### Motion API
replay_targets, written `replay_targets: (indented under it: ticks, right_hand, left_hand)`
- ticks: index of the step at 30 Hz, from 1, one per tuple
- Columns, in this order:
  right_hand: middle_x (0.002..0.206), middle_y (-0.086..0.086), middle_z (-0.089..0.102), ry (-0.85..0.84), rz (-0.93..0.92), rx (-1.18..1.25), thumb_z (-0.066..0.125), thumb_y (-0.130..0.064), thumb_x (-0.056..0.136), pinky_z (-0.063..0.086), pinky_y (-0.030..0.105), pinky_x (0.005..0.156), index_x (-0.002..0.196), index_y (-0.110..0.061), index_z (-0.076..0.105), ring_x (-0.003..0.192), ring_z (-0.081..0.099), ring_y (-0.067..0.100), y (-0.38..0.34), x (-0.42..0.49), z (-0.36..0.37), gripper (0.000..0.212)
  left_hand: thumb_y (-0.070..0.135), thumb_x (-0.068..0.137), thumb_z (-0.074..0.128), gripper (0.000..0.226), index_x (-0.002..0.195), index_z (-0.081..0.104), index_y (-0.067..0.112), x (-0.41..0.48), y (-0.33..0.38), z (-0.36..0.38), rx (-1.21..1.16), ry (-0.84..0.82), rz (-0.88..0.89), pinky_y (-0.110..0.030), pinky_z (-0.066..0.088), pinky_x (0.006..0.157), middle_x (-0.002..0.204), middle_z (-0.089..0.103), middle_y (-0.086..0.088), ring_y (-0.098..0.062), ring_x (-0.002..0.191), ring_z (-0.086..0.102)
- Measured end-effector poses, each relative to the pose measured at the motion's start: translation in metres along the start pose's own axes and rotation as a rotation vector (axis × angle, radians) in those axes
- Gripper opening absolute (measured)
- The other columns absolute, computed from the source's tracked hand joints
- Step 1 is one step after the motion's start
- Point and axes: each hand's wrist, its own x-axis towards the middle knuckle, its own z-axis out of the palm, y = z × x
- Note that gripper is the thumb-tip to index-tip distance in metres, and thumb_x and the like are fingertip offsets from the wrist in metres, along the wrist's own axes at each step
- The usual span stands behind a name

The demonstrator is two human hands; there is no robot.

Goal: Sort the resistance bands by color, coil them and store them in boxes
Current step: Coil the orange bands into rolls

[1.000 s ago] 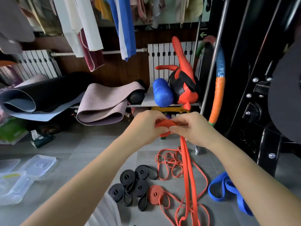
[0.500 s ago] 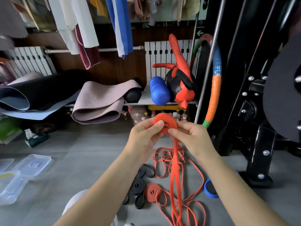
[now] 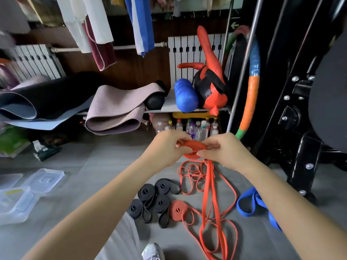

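Grey tiled floor (image 3: pixel 105 162), cluttered gym corner. Orange band (image 3: pixel 194 145) held up between both grips: left grip (image 3: pixel 167 147) pinches the flat coil, right grip (image 3: pixel 225 151) clamps the next wrap; tail hangs straight below to loose loops. I judge it light, rubbery, springy, tacky: take hold on the coil's flat faces or it unwinds. Below the grips lie matte black coils (image 3: pixel 150 201) and one finished orange coil (image 3: pixel 177 210). Right of those, a wide blue band (image 3: pixel 249 201), uncoiled. Far left, clear plastic boxes (image 3: pixel 43 180).
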Motion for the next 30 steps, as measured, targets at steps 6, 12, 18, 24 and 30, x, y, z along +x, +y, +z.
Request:
replay_targets:
  ticks: [6,12,18,24,30]
  right_hand:
    - [0.076,-0.012,0.073,0.157,0.038,0.421,0.071,-0.007,0.078,0.055,0.023,0.074,0.090,-0.025,0.072,0.073,0.068,0.003,0.014,-0.013,0.016,0.021]
    - [0.087,0.000,0.075,0.226,0.088,0.609,0.073,-0.014,0.078,0.055,0.030,0.079,0.089,-0.027,0.076,0.084,0.070,0.017,0.022,-0.016,0.031,0.017]
    - [0.075,-0.014,0.072,-0.038,0.067,0.243,0.072,-0.003,0.078,0.055,0.019,0.076,0.089,-0.022,0.072,0.074,0.068,-0.001,0.022,-0.006,0.010,0.022]
    - [0.077,-0.008,0.074,-0.042,0.060,0.268,0.076,-0.007,0.074,0.055,0.024,0.075,0.091,-0.019,0.073,0.075,0.069,0.006,0.018,-0.005,0.010,0.021]
    - [0.084,-0.005,0.074,0.120,0.088,0.470,0.075,-0.009,0.074,0.055,0.025,0.076,0.086,-0.026,0.071,0.081,0.070,0.010,0.030,-0.022,0.020,0.021]
  left_hand:
    - [-0.004,0.079,0.068,0.042,0.071,0.072,0.037,-0.009,-0.007,0.019,-0.704,0.153,-0.200,-0.031,0.057,0.077,0.075,0.071,0.005,-0.022,0.078,0.067]
    - [-0.002,0.086,0.059,0.015,0.095,0.065,0.007,-0.023,0.005,0.040,-1.239,0.139,-0.414,-0.021,0.055,0.067,0.078,0.071,-0.003,-0.011,0.070,0.068]
    - [0.014,0.077,0.074,0.037,0.113,0.066,0.022,-0.007,-0.002,0.010,-0.171,-0.028,-0.046,-0.021,0.043,0.082,0.099,0.058,0.010,-0.008,0.084,0.054]
    - [0.019,0.079,0.071,0.014,0.094,0.072,0.020,0.000,0.007,0.001,0.015,-0.102,-0.017,-0.026,0.047,0.079,0.085,0.066,0.007,-0.012,0.081,0.060]
    - [-0.001,0.081,0.067,0.027,0.080,0.066,0.027,-0.011,-0.010,0.022,-0.583,0.137,-0.220,-0.041,0.055,0.085,0.081,0.070,-0.002,-0.024,0.080,0.068]
